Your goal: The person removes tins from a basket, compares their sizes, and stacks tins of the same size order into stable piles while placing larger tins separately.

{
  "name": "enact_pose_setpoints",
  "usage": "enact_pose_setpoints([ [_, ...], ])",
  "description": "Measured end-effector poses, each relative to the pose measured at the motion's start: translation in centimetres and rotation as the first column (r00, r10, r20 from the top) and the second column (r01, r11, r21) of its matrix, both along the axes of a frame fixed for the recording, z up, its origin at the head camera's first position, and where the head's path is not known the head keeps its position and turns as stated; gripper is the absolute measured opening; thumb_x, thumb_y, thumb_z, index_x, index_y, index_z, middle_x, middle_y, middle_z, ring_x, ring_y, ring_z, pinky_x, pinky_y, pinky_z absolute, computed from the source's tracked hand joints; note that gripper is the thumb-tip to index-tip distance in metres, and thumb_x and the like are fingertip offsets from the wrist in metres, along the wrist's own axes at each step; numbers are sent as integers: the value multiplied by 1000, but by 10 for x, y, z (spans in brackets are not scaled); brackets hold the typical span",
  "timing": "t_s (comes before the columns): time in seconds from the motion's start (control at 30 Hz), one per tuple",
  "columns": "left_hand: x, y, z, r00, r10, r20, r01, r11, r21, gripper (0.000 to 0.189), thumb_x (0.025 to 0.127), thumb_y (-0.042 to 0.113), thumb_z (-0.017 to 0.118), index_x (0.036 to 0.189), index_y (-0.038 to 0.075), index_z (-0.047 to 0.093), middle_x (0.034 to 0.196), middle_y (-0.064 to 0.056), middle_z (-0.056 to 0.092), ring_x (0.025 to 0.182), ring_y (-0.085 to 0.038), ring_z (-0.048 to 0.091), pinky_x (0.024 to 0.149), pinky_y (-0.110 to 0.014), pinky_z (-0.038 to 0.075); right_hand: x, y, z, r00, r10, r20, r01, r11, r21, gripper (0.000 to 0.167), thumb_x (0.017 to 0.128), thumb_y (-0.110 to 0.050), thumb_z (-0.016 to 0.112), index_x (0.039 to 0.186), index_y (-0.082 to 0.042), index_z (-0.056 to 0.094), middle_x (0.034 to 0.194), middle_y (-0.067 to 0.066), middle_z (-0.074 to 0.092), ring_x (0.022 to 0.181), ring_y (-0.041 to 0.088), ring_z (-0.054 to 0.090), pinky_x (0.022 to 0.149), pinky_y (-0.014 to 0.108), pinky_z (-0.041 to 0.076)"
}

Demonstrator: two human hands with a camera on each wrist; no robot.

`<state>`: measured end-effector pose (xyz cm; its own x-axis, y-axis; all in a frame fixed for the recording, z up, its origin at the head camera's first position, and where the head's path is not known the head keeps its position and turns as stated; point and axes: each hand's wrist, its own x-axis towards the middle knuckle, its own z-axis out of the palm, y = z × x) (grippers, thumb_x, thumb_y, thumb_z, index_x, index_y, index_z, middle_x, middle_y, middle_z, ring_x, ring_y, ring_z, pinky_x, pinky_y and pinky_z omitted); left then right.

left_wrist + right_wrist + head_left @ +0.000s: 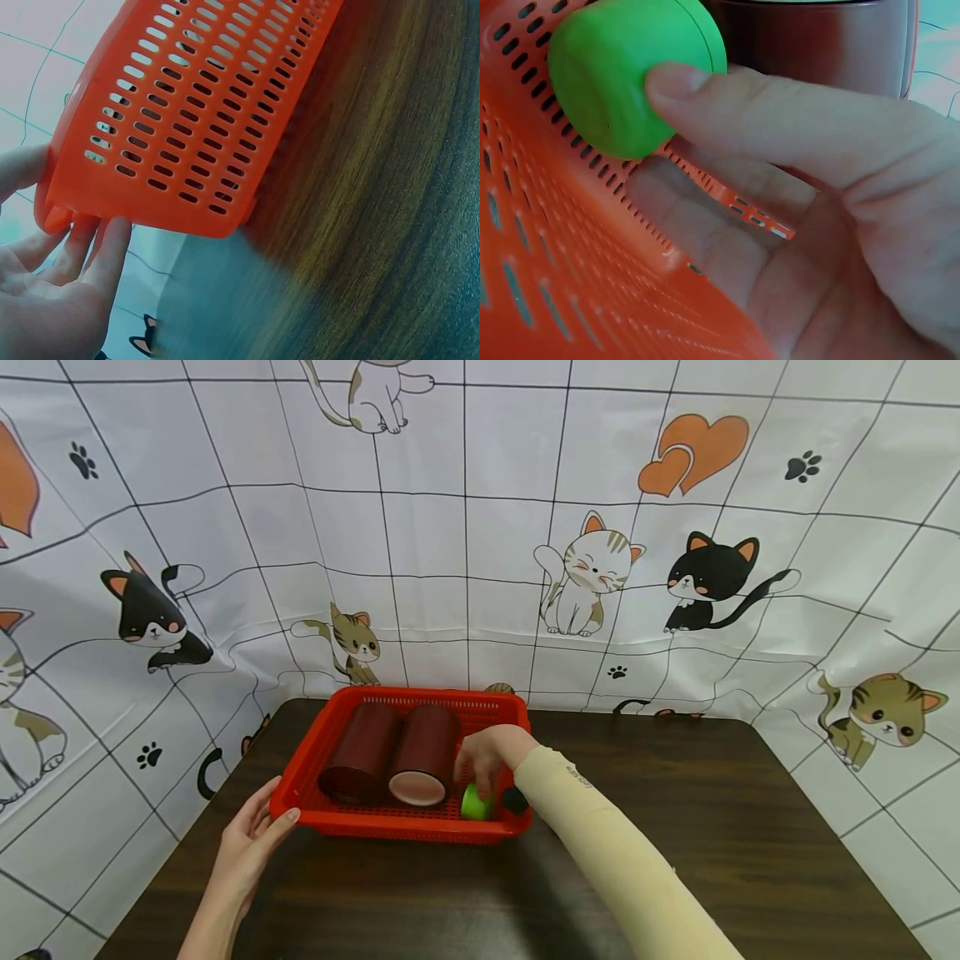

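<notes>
A red plastic basket (pixel 300 814) with slotted walls stands on the table. At its near left corner my left hand (pixel 251 839) grips the rim, thumb on top and fingers against the outside, as the left wrist view shows. Inside the basket my right hand (pixel 491 756) pinches a small green rounded container (pixel 615 75); the thumb presses its side and the other fingers are partly hidden behind it. Two dark brown cylinders (pixel 362 752) lie side by side left of the right hand. The right one has a pale round end (pixel 417 788).
A small black object (pixel 514 800) shows near the basket's right wall, partly covered by the right sleeve (pixel 592 827). Beneath is a dark wooden table (pixel 675 793). A white sheet printed with cats and lines (pixel 450 568) hangs behind and at both sides.
</notes>
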<state>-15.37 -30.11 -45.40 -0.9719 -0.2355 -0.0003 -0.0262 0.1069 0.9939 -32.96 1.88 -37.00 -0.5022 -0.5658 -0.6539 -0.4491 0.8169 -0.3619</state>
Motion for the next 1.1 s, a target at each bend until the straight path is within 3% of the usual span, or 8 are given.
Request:
enact_pose_setpoints([
  [0.2,0,1,0,1000,3,7,-3,1000,-4,72,97,20,64,157,14,25,128,19,44,103,18,54,81,-3,49,-1,-2,0,999,-16,46,13,997,77,60,81,-4,75,137,-18,58,120,2,58,104,19,60,98,37,56],
  [0.33,-1,2,0,1000,6,29,-6,1000,-9,72,97,23,64,157,15,25,136,11,42,103,19,53,81,-2,49,-1,-1,-2,994,-61,95,50,992,116,63,79,-6,76,138,-19,57,117,2,59,100,21,62,96,39,57],
  [0.47,0,2,-1,999,8,35,-8,1000,-8,72,97,23,64,157,15,25,131,14,44,102,19,54,81,-3,49,-1,-1,-3,993,-71,93,59,990,127,64,78,-8,77,138,-16,57,121,2,61,97,20,65,96,39,57],
  [0.6,0,0,-1,1000,3,16,-3,1000,-4,72,97,21,64,157,14,25,126,20,44,103,17,54,81,-3,49,-2,0,-2,998,-25,58,18,992,126,64,78,-11,78,138,-15,58,125,0,61,99,17,62,98,39,56],
  [0.77,0,0,0,1000,9,22,-9,1000,-14,72,97,22,64,157,16,25,135,13,43,104,18,54,81,-2,49,-3,3,0,999,47,21,-49,992,119,65,76,-14,78,137,-16,59,121,-2,60,101,15,57,98,38,55],
  [1.1,0,-1,-1,1000,10,29,-10,1000,-25,72,97,23,64,158,16,25,142,4,40,104,18,53,81,-2,49,-5,8,-2,998,37,41,-37,999,-6,58,81,-5,74,137,-8,58,117,3,55,99,13,52,98,32,55],
])
